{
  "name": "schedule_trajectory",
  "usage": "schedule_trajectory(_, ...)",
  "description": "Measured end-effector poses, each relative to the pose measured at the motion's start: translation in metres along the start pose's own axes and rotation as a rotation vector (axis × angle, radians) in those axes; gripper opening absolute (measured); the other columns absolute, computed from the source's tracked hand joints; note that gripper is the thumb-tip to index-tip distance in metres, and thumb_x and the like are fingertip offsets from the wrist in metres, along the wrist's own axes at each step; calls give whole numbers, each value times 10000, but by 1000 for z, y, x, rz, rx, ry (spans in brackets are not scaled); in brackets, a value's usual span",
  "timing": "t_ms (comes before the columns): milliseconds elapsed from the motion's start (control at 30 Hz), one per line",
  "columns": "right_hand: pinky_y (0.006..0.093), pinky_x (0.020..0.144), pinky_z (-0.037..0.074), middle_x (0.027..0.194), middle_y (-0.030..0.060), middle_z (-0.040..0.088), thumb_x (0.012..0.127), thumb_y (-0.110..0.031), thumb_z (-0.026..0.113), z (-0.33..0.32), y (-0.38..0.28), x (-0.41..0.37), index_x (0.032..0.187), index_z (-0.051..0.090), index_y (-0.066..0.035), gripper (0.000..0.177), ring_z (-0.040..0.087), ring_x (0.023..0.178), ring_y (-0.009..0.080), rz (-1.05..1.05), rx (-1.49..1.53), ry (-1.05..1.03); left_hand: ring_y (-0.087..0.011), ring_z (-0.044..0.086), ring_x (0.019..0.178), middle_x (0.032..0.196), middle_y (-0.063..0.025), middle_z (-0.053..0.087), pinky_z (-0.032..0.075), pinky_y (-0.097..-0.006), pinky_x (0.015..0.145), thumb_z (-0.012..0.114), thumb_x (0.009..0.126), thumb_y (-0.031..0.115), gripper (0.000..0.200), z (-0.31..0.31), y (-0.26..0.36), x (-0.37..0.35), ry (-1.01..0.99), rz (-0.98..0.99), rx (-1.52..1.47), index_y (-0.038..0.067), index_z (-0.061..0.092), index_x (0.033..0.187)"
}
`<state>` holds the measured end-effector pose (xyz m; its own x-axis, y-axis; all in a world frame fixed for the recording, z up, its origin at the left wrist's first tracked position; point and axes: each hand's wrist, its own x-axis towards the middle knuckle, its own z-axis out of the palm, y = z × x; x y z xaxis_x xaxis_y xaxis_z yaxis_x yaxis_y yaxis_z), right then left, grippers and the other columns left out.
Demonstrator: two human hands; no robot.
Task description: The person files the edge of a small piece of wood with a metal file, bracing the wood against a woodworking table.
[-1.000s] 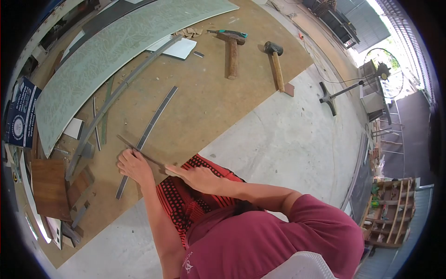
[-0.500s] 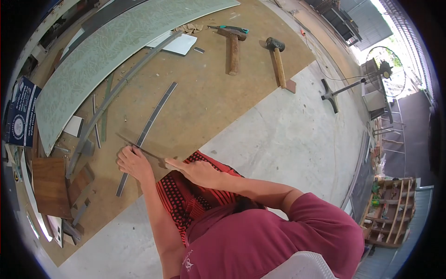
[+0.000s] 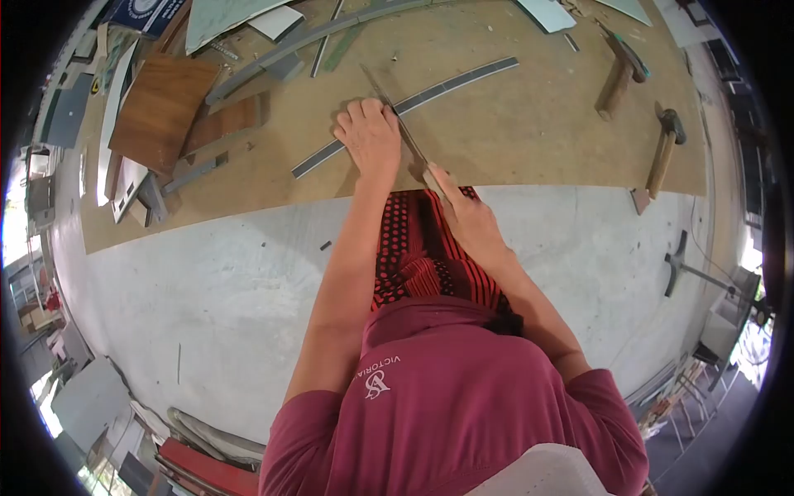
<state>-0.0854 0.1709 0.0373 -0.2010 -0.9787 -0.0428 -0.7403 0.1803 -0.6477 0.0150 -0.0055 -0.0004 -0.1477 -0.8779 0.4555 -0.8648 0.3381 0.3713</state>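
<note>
A long narrow grey strip with pale edges (image 3: 463, 78) lies slantwise on the brown board (image 3: 529, 149). My left hand (image 3: 369, 132) presses down on the strip, its fingers bent and drawn together over it. In my right hand (image 3: 460, 201) is the light handle of a thin-bladed saw (image 3: 411, 139), gripped near my lap. The blade crosses the strip just right of my left fingers, its tip pointing up and left past the strip.
Wooden offcuts (image 3: 161, 112) and a long grey metal profile (image 3: 331, 26) lie at the upper left. At the right are a wooden-handled hammer (image 3: 614, 87), a mallet (image 3: 662, 157) and a black fan stand (image 3: 676, 263). Pale concrete floor (image 3: 207, 306) borders the board.
The whole view has turned and shifted, so the board now runs across the top. My left hand still presses the strip and my right hand still holds the saw across it.
</note>
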Motion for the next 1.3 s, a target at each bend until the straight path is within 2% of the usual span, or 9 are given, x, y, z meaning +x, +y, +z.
schedule_trajectory(200, 496, 522, 476, 637, 175, 609, 926, -141, 519, -26, 4, -62, 1402, 397, -260, 505, 608, 569, 376, 72, 37, -55, -329, 503, 933, 944, -97, 551, 362, -468, 783, 648, 806, 189, 158, 1, 2, -4, -10, -16, -47, 103, 549, 893)
schedule_trajectory(333, 488, 517, 478, 702, 189, 628, 923, -141, 530, -8, 4, -17, 1403, 394, -253, 512, 612, 583, 382, -97, 20, 30, -331, 502, 927, 948, -97, 552, 360, -467, 776, 643, 810, 185, 148, 1, 2, -1, 11, -5, -46, 106, 547, 891)
schedule_trajectory(400, 491, 521, 479, 783, 209, 640, 919, -135, 532, -8, 2, 6, 1408, 388, -236, 520, 611, 580, 381, -32, -80, -26, -331, 502, 924, 948, -96, 552, 360, -467, 777, 643, 809, 183, 148, 0, 1, -2, 20, -5, -43, 107, 546, 891)
schedule_trajectory(733, 504, 535, 437, 743, 224, 617, 931, -112, 508, -6, 3, -23, 1432, 357, -217, 533, 608, 619, 393, 29, 117, -61, -329, 503, 906, 954, -105, 548, 369, -459, 777, 646, 804, 156, 163, 1, 3, -3, -5, -14, -42, 97, 539, 910)
schedule_trajectory(800, 507, 688, 478, 1094, 264, 587, 919, -59, 489, -9, 0, -17, 1441, 334, -220, 568, 577, 883, 467, 200, 84, -194, -328, 503, 904, 956, -107, 549, 371, -457, 777, 642, 810, 148, 156, 1, 3, -2, -4, -24, -40, 94, 540, 916)
schedule_trajectory(900, 513, 734, 475, 1162, 259, 567, 918, -58, 488, -10, -1, -12, 1439, 335, -219, 567, 568, 921, 475, 109, 229, -91, -326, 504, 903, 964, -104, 550, 374, -454, 778, 634, 827, 140, 137, -1, -3, -5, 8, -19, -92, 105, 553, 931)
schedule_trajectory(933, 513, 734, 475, 1162, 259, 567, 918, -58, 488, -7, 2, -9, 1439, 335, -219, 567, 568, 921, 475, 103, 231, -92, -324, 504, 903, 967, -100, 550, 375, -450, 780, 632, 832, 137, 128, -4, -5, -9, 21, 29, -121, 111, 559, 934)
schedule_trajectory(1000, 525, 560, 424, 682, 241, 592, 920, -92, 512, 1, 6, -6, 1454, 300, -236, 593, 594, 619, 422, 18, 146, -16, -322, 505, 903, 970, -97, 550, 376, -446, 782, 630, 837, 135, 120, -7, -7, -14, 35, 80, -148, 118, 564, 937)
schedule_trajectory(1300, 505, 561, 440, 727, 244, 610, 911, -91, 521, 5, 1, 1, 1456, 291, -236, 609, 593, 618, 415, 7, 108, -41, -322, 477, 912, 942, -117, 527, 342, -454, 792, 640, 802, 143, 152, -5, 7, -13, 34, 14, -104, 96, 550, 915)
